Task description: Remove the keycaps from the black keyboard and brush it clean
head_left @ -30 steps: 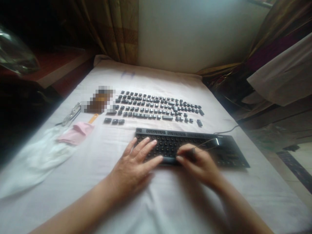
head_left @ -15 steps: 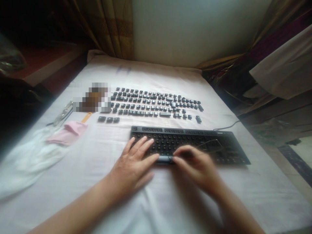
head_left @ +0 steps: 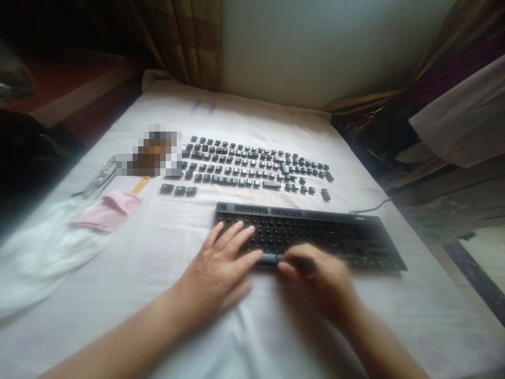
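Note:
A black keyboard (head_left: 292, 231) lies before me, most of its keycaps off and the bare switches showing. My left hand (head_left: 221, 263) rests flat on its left part with fingers spread, the thumb at the left end of the long space bar (head_left: 270, 259). At that bar's right end, my right hand (head_left: 323, 279) is closed round a dark, thin wire keycap puller (head_left: 305, 262). Motion blurs this hand, and its fingers hide most of the tool. Beyond the keyboard, loose black keycaps (head_left: 236, 182) lie in several rows on the white cloth.
A pink cloth (head_left: 108, 210) and a white cloth (head_left: 43, 258) lie at left, near a clear-and-dark item (head_left: 100, 176) and an orange handle (head_left: 142, 184). A pixelated patch hides something there. The keyboard's cable (head_left: 369, 209) runs off right. White cloth (head_left: 394, 326) covers the surface.
My right hand has turned, and the wire loop that stood out over the keyboard now shows only as a faint blur. My left hand keeps its place on the keyboard. The view has shifted slightly.

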`<state>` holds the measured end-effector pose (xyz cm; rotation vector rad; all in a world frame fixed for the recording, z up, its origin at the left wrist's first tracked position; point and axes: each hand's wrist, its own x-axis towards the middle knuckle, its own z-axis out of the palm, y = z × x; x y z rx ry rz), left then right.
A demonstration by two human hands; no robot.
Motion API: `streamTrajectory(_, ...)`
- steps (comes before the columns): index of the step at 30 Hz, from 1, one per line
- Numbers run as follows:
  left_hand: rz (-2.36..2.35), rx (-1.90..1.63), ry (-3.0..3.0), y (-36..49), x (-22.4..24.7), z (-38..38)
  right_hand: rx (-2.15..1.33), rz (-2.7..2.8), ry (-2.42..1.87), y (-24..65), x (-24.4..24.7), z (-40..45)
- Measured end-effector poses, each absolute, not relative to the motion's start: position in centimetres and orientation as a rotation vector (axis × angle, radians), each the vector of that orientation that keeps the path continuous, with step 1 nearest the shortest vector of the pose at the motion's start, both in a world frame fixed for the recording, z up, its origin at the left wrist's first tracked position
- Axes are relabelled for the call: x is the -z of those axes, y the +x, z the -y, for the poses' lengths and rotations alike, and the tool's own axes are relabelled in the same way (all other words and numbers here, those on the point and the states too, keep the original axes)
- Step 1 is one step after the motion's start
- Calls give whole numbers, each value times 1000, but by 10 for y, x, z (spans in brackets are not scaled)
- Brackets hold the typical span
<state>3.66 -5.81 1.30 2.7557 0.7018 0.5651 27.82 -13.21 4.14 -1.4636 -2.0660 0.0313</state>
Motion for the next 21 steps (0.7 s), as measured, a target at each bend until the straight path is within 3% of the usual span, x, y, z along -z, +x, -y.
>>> streamTrajectory(6, -681, -591, 2739, 36, -8, 58, 6, 1945, -1519, 272, -30, 136)
streamTrajectory(18, -658, -572, 2706, 35, -10, 57, -418, 1949, -1729, 278, -51, 120)
streamTrajectory(21, -645, -585, 2709, 35, -8, 57, -367, 2035, -1684, 277, -52, 119)
